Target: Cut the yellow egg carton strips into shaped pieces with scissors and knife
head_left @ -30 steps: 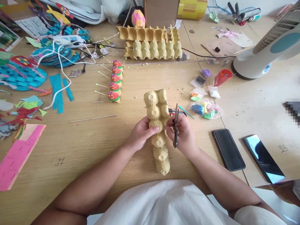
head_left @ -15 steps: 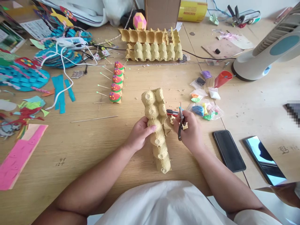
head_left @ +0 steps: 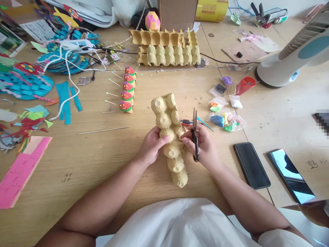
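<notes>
A yellowish pulp egg carton (head_left: pixel 171 150) is held up over the table, its cups facing me and its right row partly cut away. My left hand (head_left: pixel 152 145) grips its left side, thumb across a cup and fingers behind. In my right hand (head_left: pixel 205 144) is a pair of scissors (head_left: pixel 194 135) with dark handles, blades pointing away from me. The thumb and fingertips of that hand also touch a cup on the carton's cut right edge. Behind this hand a utility knife (head_left: pixel 186 122) and a thin blue stick (head_left: pixel 205 124) lie on the table.
Painted red-and-green egg-cup caterpillars (head_left: pixel 126 96) stand at left centre. More egg cartons (head_left: pixel 173 56) lie at the back. Bagged coloured clay (head_left: pixel 218 120), a red cup (head_left: pixel 246 85), two phones (head_left: pixel 252 165) and a white fan (head_left: pixel 285 61) are on the right; paper crafts (head_left: pixel 25 82) crowd the left.
My right hand has moved left to the carton's edge, and the scissors now point more upright. A loose carton piece near its fingers is no longer seen there. The carton has tilted slightly left.
</notes>
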{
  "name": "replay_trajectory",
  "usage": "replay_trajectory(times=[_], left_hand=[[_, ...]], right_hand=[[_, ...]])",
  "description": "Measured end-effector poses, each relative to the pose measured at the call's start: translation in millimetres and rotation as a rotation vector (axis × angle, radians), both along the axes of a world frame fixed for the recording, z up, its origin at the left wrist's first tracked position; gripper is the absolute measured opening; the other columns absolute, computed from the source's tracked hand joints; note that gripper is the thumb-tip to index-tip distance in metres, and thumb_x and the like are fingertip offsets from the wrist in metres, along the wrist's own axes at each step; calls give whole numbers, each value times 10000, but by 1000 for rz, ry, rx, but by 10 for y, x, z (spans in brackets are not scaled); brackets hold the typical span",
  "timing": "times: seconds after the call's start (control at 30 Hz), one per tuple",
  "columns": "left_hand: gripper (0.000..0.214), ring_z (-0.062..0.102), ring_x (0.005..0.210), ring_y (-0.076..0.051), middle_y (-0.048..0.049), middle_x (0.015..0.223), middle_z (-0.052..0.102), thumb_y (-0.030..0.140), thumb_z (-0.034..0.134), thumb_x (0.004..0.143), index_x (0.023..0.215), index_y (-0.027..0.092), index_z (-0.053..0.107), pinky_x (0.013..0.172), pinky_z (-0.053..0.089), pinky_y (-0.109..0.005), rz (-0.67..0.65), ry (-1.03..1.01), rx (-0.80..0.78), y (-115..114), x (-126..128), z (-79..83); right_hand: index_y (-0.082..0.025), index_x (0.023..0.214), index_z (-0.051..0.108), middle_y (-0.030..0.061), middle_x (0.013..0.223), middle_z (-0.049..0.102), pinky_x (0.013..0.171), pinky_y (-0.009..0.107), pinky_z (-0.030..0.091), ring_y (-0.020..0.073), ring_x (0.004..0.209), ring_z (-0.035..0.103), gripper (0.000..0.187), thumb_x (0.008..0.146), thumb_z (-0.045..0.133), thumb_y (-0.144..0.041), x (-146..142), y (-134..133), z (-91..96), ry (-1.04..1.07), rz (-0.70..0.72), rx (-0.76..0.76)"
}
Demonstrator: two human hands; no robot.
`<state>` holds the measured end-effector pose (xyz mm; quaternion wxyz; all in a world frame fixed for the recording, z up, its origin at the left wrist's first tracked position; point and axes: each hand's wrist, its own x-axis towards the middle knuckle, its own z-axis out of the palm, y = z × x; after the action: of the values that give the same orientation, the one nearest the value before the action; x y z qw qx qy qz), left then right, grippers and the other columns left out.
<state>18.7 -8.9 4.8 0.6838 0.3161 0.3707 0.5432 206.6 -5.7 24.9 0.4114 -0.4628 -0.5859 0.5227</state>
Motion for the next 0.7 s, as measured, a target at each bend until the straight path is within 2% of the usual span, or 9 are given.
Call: replay_trajectory(times=[0.2, 0.3, 0.43, 0.53, 0.7], left_hand=[[432, 676, 768, -161, -16, 890, 713, 404, 849, 713, 1036, 194, 652, 705, 534, -266, 168, 5, 59, 61, -59, 5], [461, 690, 841, -186, -32, 954, 717, 443, 831, 723, 1068, 208, 636, 738, 545, -292, 184, 29, 116, 74, -70, -22], [462, 689, 935, -210, -45, 996, 720, 443, 837, 707, 1051, 207, 639, 817, 544, -322, 210, 62, 146, 71, -61, -49], [487, 682, 936, -203, -39, 1005, 718, 441, 854, 683, 1054, 209, 640, 832, 535, -319, 240, 88, 154, 63, -60, -58], [494, 674, 959, -200, -45, 1055, 711, 436, 845, 703, 1096, 218, 640, 850, 527, -316, 253, 107, 202, 28, -63, -75]], right_hand=[[-239, 1123, 510, -2, 813, 649, 639, 270, 458, 152, 709, 604, 347, 894, 635, -468, 89, -28, 79, -322, 189, -37], [-238, 1098, 527, -36, 707, 584, 582, 256, 386, 136, 623, 536, 311, 922, 586, -488, 100, -47, 175, -483, 275, -30], [-248, 1020, 527, -61, 630, 504, 550, 254, 305, 126, 564, 448, 297, 919, 569, -524, 74, -71, 276, -665, 310, 2], [-253, 1034, 508, -68, 624, 499, 552, 252, 288, 124, 554, 427, 309, 915, 571, -531, 51, -95, 292, -675, 313, -13], [-254, 1051, 484, -75, 627, 483, 554, 248, 284, 124, 564, 433, 319, 920, 571, -531, 37, -135, 268, -579, 309, -19]])
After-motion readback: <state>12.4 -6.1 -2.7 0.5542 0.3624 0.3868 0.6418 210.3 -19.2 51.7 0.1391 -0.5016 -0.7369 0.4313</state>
